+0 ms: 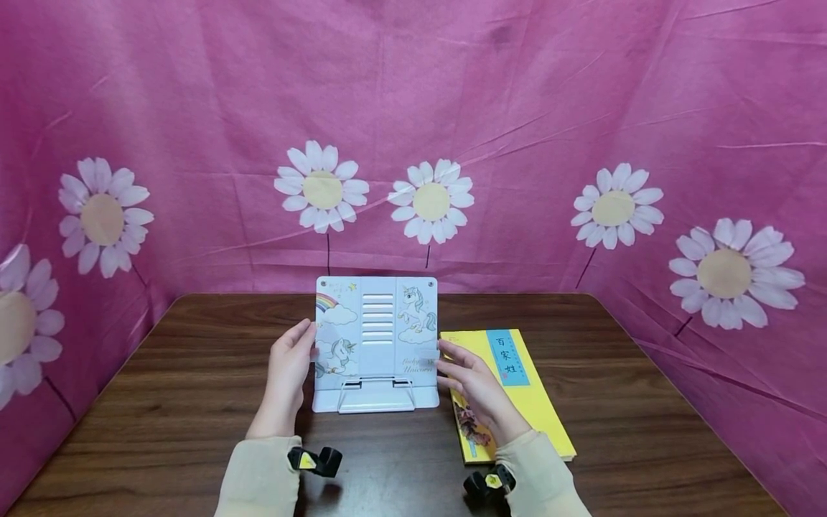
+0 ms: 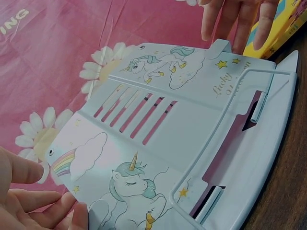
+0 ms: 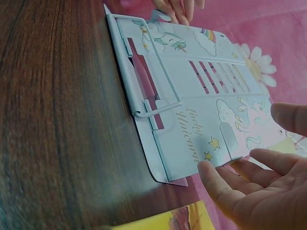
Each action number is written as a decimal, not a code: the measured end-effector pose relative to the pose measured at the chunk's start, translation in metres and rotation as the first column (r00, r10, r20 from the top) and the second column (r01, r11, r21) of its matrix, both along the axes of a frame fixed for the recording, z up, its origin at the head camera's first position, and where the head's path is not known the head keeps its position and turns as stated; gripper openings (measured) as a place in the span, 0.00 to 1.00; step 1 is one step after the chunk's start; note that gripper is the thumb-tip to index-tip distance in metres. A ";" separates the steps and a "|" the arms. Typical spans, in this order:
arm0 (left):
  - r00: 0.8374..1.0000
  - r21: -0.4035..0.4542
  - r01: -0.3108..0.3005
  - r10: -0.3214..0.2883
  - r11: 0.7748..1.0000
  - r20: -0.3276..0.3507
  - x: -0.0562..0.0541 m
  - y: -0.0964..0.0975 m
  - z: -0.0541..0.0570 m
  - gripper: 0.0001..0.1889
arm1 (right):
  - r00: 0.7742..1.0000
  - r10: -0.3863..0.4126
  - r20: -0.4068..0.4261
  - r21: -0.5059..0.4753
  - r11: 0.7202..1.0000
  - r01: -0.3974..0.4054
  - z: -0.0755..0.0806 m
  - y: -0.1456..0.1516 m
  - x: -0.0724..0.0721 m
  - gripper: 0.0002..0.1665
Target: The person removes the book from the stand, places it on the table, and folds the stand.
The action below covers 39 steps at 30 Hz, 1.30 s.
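A white metal book stand (image 1: 377,345), printed with unicorns, rainbow and clouds, stands upright on the table. Its wire page holder (image 1: 377,396) crosses the lower ledge, and slots run down the middle. At the stand's left edge is my left hand (image 1: 288,370), fingers beside a small side tab (image 2: 98,213) and thumb raised off the panel in the left wrist view. Opposite, my right hand (image 1: 478,384) has its fingertips right at the stand's right edge, near another tab (image 3: 231,140). Its fingers are spread and loosely bent, thumb apart from the panel.
To the right a yellow book (image 1: 536,409) with a blue title label lies on the brown wooden table (image 1: 194,402), partly under my right hand in the head view. Behind the table hangs a pink cloth (image 1: 517,108) with large white daisies. Black cameras sit on both wrists.
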<state>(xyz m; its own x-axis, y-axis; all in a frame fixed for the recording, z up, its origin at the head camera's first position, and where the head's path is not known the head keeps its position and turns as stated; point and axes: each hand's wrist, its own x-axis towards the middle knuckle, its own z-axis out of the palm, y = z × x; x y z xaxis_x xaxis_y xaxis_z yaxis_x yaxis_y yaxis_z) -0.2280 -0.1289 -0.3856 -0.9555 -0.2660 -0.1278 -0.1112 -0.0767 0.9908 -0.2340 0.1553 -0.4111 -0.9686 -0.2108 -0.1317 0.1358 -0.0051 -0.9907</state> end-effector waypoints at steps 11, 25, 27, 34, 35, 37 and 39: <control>1.000 0.008 0.005 -0.005 1.000 0.025 0.001 -0.004 0.000 0.28 | 1.000 0.009 0.004 0.000 1.000 -0.009 -0.004 -0.004 -0.001 0.34; 0.998 -0.012 0.023 -0.022 1.000 0.062 0.003 -0.010 -0.003 0.29 | 0.998 0.055 -0.003 0.026 0.998 -0.055 -0.007 -0.002 -0.002 0.35; 0.998 -0.017 0.019 -0.018 1.000 0.062 0.003 -0.009 -0.002 0.30 | 0.999 0.052 -0.004 0.018 0.999 -0.052 -0.006 -0.002 -0.002 0.35; 0.998 -0.030 0.002 0.000 1.000 0.069 0.003 -0.008 -0.003 0.29 | 0.998 0.048 -0.028 0.032 0.998 -0.047 -0.009 -0.003 -0.003 0.35; 0.997 -0.033 -0.002 0.005 0.999 0.071 0.003 -0.008 -0.004 0.29 | 0.998 0.047 -0.038 0.044 0.998 -0.045 -0.009 -0.003 -0.003 0.36; 0.997 -0.035 -0.016 0.019 0.999 0.079 0.003 -0.007 -0.005 0.29 | 0.996 0.053 -0.070 0.064 0.997 -0.049 -0.009 -0.005 -0.002 0.37; 0.995 -0.040 -0.036 0.040 0.999 0.086 0.003 -0.007 -0.005 0.29 | 0.993 0.060 -0.100 0.084 0.995 -0.051 -0.009 -0.006 -0.001 0.39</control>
<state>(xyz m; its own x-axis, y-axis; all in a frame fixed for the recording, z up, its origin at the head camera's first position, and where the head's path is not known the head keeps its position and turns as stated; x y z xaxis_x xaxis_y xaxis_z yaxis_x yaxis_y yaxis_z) -0.2250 -0.1360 -0.3911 -0.9304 -0.3081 -0.1988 -0.1947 -0.0445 0.9799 -0.2354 0.1490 -0.4201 -0.9650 -0.2573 -0.0513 0.0314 0.0806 -0.9963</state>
